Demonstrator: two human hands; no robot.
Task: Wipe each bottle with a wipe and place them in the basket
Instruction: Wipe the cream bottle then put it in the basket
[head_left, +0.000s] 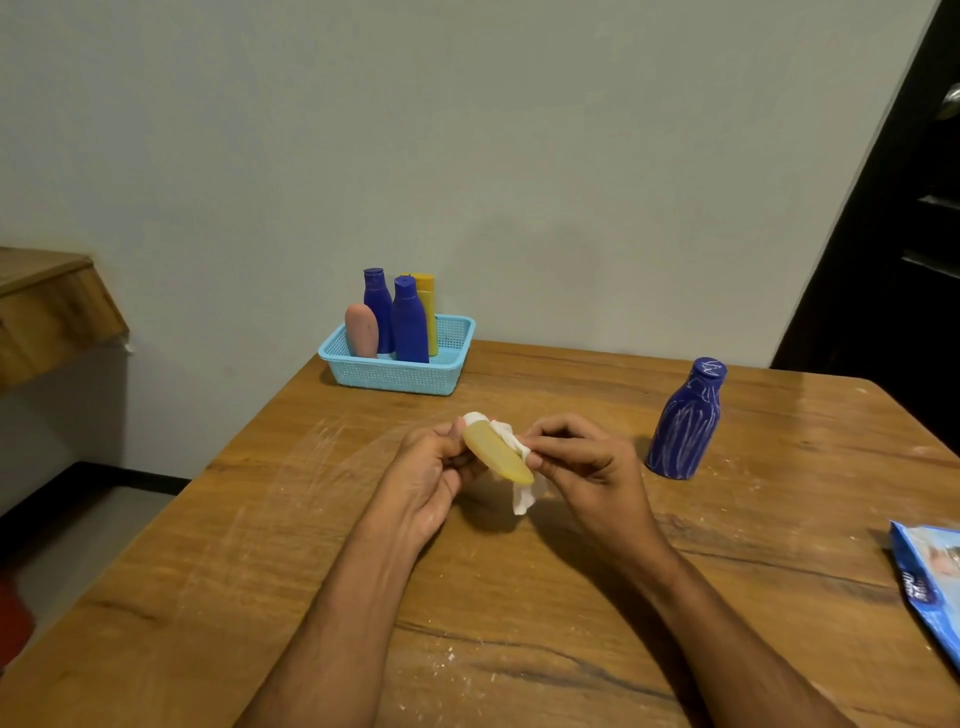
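Head view, yellow bottle betw. both hands, wipe around

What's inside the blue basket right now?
The basket holds four upright bottles: one pink bottle, two blue bottles, and a yellow bottle mostly hidden behind them. Its right side shows only mesh; the floor is hidden.

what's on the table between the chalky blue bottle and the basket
Nothing: the head view shows only bare wooden table between the streaked blue bottle and the basket.

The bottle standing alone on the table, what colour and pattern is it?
Dark blue bottle streaked with whitish lines, seen in the head view.
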